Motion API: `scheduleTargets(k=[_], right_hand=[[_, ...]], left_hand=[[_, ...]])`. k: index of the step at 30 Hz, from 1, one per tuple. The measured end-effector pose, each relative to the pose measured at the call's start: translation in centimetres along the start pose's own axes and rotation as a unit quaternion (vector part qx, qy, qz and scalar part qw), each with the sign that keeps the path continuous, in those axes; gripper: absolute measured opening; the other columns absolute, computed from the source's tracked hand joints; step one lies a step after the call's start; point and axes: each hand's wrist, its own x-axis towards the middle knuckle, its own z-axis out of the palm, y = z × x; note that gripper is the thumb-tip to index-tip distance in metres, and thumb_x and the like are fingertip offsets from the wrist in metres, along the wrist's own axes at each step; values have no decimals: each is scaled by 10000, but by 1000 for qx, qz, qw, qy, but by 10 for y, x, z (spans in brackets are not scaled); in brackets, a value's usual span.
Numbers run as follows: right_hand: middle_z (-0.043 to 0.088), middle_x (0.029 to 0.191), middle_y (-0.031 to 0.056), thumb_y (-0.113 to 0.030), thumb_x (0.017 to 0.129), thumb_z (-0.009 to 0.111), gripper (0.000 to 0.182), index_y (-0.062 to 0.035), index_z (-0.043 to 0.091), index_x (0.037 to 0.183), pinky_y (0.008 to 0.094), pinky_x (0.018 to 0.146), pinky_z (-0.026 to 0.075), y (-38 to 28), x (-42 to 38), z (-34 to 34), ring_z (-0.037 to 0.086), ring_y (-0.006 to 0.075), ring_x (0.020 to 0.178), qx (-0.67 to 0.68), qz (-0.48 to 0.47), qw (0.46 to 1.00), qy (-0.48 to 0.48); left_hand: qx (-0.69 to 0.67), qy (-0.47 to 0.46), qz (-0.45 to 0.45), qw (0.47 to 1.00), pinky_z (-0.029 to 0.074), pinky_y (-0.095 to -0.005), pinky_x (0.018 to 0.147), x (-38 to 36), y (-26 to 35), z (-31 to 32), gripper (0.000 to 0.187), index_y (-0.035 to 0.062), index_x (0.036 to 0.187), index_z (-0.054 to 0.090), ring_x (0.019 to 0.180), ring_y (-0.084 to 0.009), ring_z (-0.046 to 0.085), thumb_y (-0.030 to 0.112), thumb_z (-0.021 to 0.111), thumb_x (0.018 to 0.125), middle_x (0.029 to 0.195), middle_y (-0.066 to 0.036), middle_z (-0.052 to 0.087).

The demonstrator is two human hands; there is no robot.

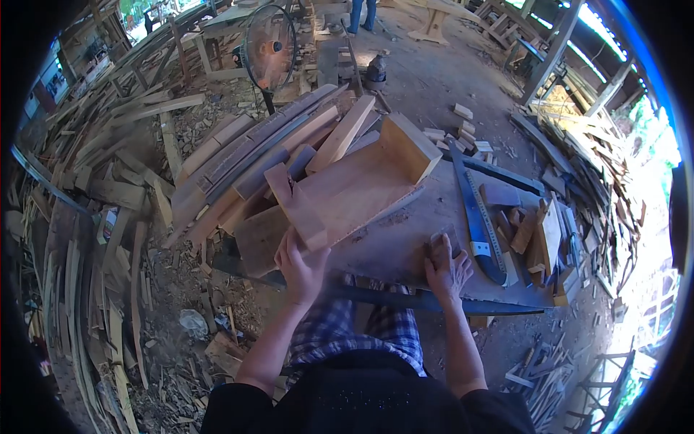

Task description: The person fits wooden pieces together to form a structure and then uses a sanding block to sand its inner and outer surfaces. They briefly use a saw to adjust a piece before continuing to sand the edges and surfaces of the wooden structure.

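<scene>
My left hand (300,266) is closed around the lower end of a notched wooden piece (302,213), which leans against a wide board (354,189). An upright end piece (410,148) stands at that board's far end. On the worktable (390,249), my right hand (448,269) has its fingers around a small dark block (444,246); its underside is hidden. Just right of that hand lies a long blue blade-like tool (476,228) with ruler marks along one edge.
Wooden offcuts (531,231) crowd the table's right side. Long planks (253,159) are stacked at its left. A fan (271,50) stands behind them. Scrap wood (94,239) covers the ground at left, and another pile (596,173) lies at right. A person's legs (363,14) show far ahead.
</scene>
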Motion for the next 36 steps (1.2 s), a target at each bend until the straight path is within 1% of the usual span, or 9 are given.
scheduleTargets(k=[5,9,12,19,21,29,32,34,36], right_hand=[[437,1292,256,-429,818,706,765,-338,393,1510,526,944,345,0,0,-1,456,439,1144,4,4,1000,8],[440,1293,256,-430,810,710,764,-336,403,1503,527,946,348,0,-1,-2,456,441,1157,13,5,1000,8],[440,1292,253,-426,807,713,762,-332,410,1500,528,939,350,2,-1,1,457,439,1154,19,-2,1000,20],[438,1289,242,-419,803,714,768,-333,406,1501,520,930,348,2,-1,0,455,426,1147,15,-8,1000,23],[437,1289,241,-419,803,713,773,-334,399,1505,519,932,346,1,0,1,455,425,1143,13,-9,1000,13],[430,1352,280,-435,814,703,790,-333,368,1522,537,975,328,2,0,4,443,444,1203,7,-7,1000,16],[432,1355,287,-436,816,708,795,-329,363,1524,549,983,328,1,0,5,436,450,1220,1,-9,1000,24],[435,1354,289,-431,812,714,799,-327,365,1523,551,989,330,0,0,4,435,453,1226,-2,-11,1000,22],[438,1353,291,-426,808,721,803,-324,368,1521,553,995,331,-1,-1,3,435,456,1233,-7,-15,1000,21]], left_hand=[[-49,-44,-4,998,307,-463,1074,-1,-6,-13,660,-4,1476,384,1290,-383,462,251,671,939,1415,-210,485],[-138,-90,-23,986,364,-486,1057,-1,-23,-21,679,-15,1478,365,1269,-408,461,249,679,937,1404,-225,457],[-157,-108,5,982,370,-476,1073,9,-17,-36,738,-19,1485,339,1283,-409,443,285,704,921,1422,-237,418],[-98,-96,15,990,347,-470,1102,26,-27,-50,821,-26,1497,314,1331,-401,401,392,703,908,1434,-246,392],[-203,-75,-44,975,320,-475,1120,36,-33,-46,830,-30,1507,303,1347,-386,389,443,657,925,1439,-248,386],[-218,-62,-26,974,283,-461,1148,72,-56,-31,824,-34,1515,301,1368,-367,376,477,591,937,1474,-246,369],[-292,-72,-36,953,296,-431,1146,72,-64,-20,752,-9,1526,303,1373,-315,381,426,562,970,1496,-202,375],[-393,-60,-138,907,317,-376,1133,78,-67,-17,656,18,1532,319,1347,-238,413,371,519,1016,1474,-154,430],[-407,-75,-147,898,334,-353,1116,93,-71,-18,608,19,1518,351,1310,-210,447,357,496,1034,1418,-132,489]])
